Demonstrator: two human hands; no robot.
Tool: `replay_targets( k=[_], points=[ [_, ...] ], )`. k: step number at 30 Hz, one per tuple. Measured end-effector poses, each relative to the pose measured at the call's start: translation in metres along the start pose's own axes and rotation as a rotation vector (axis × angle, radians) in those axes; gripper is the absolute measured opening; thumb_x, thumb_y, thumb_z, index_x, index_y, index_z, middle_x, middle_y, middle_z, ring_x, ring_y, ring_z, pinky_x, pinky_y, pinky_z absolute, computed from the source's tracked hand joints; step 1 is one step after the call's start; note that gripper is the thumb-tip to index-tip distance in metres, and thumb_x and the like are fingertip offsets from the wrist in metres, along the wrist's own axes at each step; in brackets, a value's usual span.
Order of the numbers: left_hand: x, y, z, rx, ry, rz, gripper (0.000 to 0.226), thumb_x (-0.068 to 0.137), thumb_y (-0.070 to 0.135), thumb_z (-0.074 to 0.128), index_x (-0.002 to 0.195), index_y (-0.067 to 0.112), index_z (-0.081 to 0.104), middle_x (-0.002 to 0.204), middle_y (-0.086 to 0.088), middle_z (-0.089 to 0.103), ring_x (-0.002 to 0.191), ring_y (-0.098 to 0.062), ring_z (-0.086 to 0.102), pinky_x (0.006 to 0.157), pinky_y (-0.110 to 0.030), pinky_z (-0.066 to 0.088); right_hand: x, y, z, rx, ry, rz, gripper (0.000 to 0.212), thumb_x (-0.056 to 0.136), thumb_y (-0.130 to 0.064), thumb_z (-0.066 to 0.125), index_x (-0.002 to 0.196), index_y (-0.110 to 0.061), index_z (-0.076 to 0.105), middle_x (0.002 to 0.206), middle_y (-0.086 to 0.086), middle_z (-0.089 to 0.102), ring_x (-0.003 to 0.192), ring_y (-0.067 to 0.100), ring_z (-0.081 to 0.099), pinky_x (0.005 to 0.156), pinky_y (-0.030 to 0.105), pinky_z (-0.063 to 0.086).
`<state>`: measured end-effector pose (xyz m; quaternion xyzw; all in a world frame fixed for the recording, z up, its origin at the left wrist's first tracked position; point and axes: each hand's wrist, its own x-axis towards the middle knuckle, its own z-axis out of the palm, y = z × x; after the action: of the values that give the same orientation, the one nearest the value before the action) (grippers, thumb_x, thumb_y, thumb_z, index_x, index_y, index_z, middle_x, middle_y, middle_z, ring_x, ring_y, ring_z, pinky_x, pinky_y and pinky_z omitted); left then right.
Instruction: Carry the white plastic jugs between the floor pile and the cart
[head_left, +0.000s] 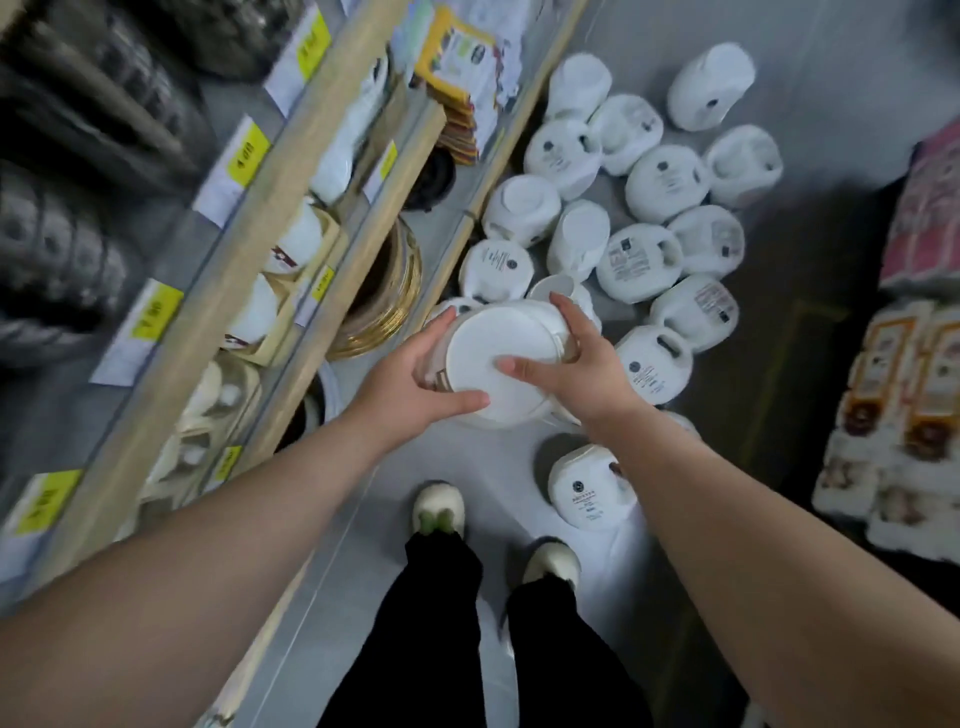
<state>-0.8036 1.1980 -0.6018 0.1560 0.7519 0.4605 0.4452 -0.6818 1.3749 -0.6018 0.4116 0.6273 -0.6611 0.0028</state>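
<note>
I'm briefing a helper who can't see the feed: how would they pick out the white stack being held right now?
Start at the shelving along the left, then look just right of its lower edge, above the grey floor. There the left hand and right hand grip a stack of white bowls from both sides. Unlike the wrapped white packs lying around, it is lifted and shows a plain round base.

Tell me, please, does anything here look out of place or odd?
Yes. Many white bowl sets lie scattered on the floor beside the shelves, not on them. Both hands, left hand and right hand, grip one white stack.
</note>
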Motion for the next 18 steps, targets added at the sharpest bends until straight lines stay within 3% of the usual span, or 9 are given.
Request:
replay_targets(
  k=[3, 8, 12, 16, 18],
  points=[
    [-0.035, 0.046, -0.016, 0.057, 0.002, 0.042, 0.1, 0.059, 0.027, 0.092, 0.141, 0.048, 0.039, 0.124, 0.036, 0.047, 0.11, 0.018, 0.048, 0.091, -0.015, 0.048, -0.039, -0.039, 0.001, 0.046, 0.025, -0.037, 0.102, 0.055, -0.037, 0.093, 0.143, -0.034, 0.04, 0.138, -0.004, 0.048, 0.125, 0.016, 0.05, 0.101, 0.037, 0.048],
    [-0.087, 0.087, -0.03, 0.095, 0.081, 0.116, 0.101, 0.061, 0.021, 0.091, 0.145, 0.04, 0.038, 0.134, 0.016, 0.052, 0.119, -0.005, 0.052, 0.098, -0.029, 0.049, -0.078, -0.077, 0.004, 0.06, -0.037, -0.114, 0.099, 0.057, -0.037, 0.093, 0.141, -0.032, 0.041, 0.131, -0.01, 0.054, 0.119, 0.011, 0.056, 0.093, 0.032, 0.054],
    [-0.124, 0.097, -0.024, 0.037, 0.187, 0.129, 0.101, 0.059, 0.024, 0.092, 0.143, 0.043, 0.039, 0.136, 0.013, 0.052, 0.121, -0.01, 0.052, 0.1, -0.039, 0.049, -0.093, -0.099, 0.001, 0.009, -0.13, -0.173, 0.102, 0.048, -0.046, 0.092, 0.137, -0.037, 0.043, 0.134, -0.006, 0.052, 0.121, 0.017, 0.054, 0.097, 0.04, 0.052],
    [-0.167, 0.096, -0.006, -0.053, 0.351, 0.123, 0.101, 0.053, 0.033, 0.091, 0.14, 0.049, 0.041, 0.14, 0.01, 0.051, 0.126, -0.015, 0.05, 0.102, -0.042, 0.048, -0.108, -0.117, 0.0, -0.113, -0.299, -0.282, 0.061, 0.049, -0.046, 0.09, 0.098, -0.058, 0.055, 0.114, -0.011, 0.061, 0.111, 0.019, 0.059, 0.092, 0.047, 0.054],
    [-0.195, 0.094, 0.007, -0.129, 0.46, 0.132, 0.095, 0.053, 0.029, 0.094, 0.13, 0.058, 0.046, 0.137, 0.012, 0.053, 0.123, -0.013, 0.053, 0.096, -0.033, 0.052, -0.118, -0.124, 0.001, -0.172, -0.388, -0.324, 0.07, 0.053, -0.045, 0.091, 0.112, -0.051, 0.054, 0.114, -0.014, 0.06, 0.111, 0.018, 0.058, 0.091, 0.044, 0.055]
  ],
)
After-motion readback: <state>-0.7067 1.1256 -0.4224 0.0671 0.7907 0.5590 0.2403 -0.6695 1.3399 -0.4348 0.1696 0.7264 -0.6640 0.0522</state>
